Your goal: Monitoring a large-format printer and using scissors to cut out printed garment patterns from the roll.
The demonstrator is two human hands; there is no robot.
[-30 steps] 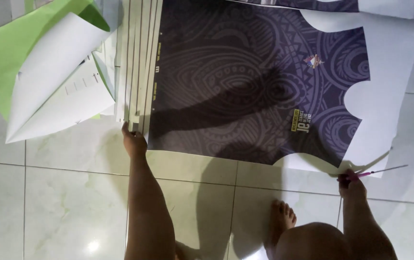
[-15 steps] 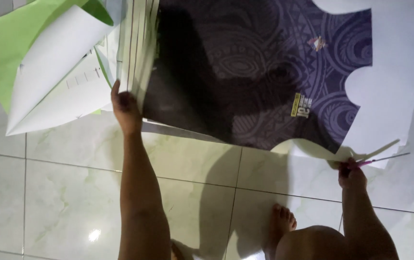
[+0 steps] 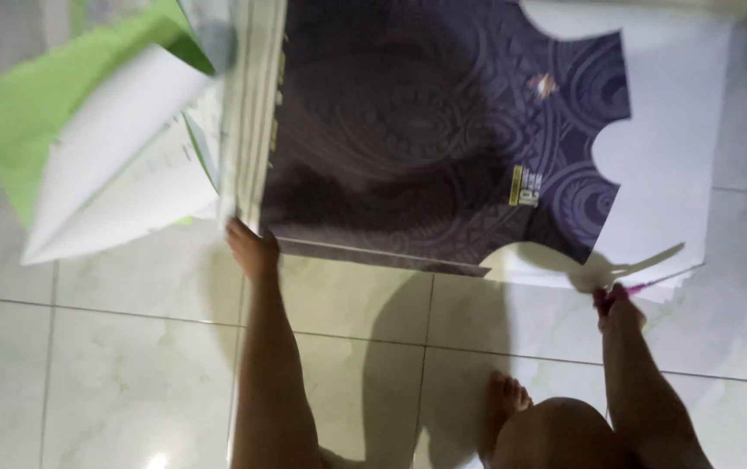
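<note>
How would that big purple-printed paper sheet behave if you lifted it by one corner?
Probably floppy: the purple-printed sheet is thin, and its cut strip curls near the right hand. Likely light, since the left hand lifts an edge alone. It may tear easily.

Head view, looking down onto a pale tiled floor [image 3: 130, 365]. The left hand [image 3: 250, 247] grips the lower corner of a stack of paper sheets [image 3: 252, 113]; a large printed sheet [image 3: 426, 130] bearing a dark purple patterned jersey shape spreads to the right of its fingers. The right hand [image 3: 617, 304] holds pink-handled scissors [image 3: 643, 271], blades pointing right along the sheet's white lower edge. Green and white loose sheets [image 3: 95, 165] lie left of the left fingers. A bare foot [image 3: 505, 399] rests below, between both forearms.
</note>
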